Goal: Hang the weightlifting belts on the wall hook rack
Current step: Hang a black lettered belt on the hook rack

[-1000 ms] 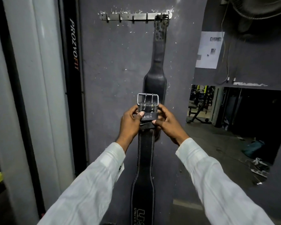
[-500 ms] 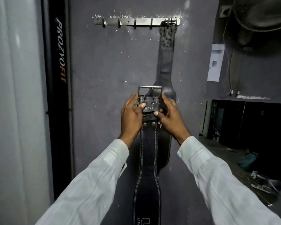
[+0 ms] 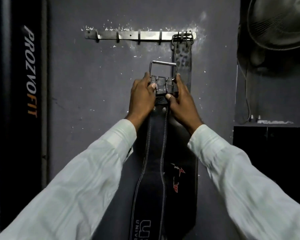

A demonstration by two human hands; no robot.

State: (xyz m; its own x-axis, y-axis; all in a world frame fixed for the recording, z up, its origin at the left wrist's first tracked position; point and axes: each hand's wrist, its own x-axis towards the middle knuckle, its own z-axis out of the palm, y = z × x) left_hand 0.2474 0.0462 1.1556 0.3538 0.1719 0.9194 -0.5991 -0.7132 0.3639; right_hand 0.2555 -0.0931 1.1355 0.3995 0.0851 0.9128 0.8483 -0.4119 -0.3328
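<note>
Left hand (image 3: pixel 142 97): closed on the left side of the buckle end of the black belt (image 3: pixel 151 163); thumb laid across the front of the strap, fingers wrapped behind.
Right hand (image 3: pixel 182 99): closed on the right side of the same end; thumb tip pressed on the strap face just below the prongs.
Buckle (image 3: pixel 163 70): steel double-prong frame, upright, top bar above both hands and below the rack; not on any hook.
Black belt: held in front of the wall, hanging straight down between the two white sleeves (image 3: pixel 87 170); white stitching along the edges, white lettering near the bottom edge of view.
Second belt (image 3: pixel 183 58): already hung by its buckle on the rightmost hook; its strap runs down the wall behind the right hand, and its wide part shows a red logo.
Hook rack (image 3: pixel 128 35): metal strip on the grey wall; the four hooks left of the hung belt are bare.
Contact between belts: they overlap in view; touching or not, cannot tell.
Left of wall: dark upright panel (image 3: pixel 30 71) lettered PROZVOFIT.
</note>
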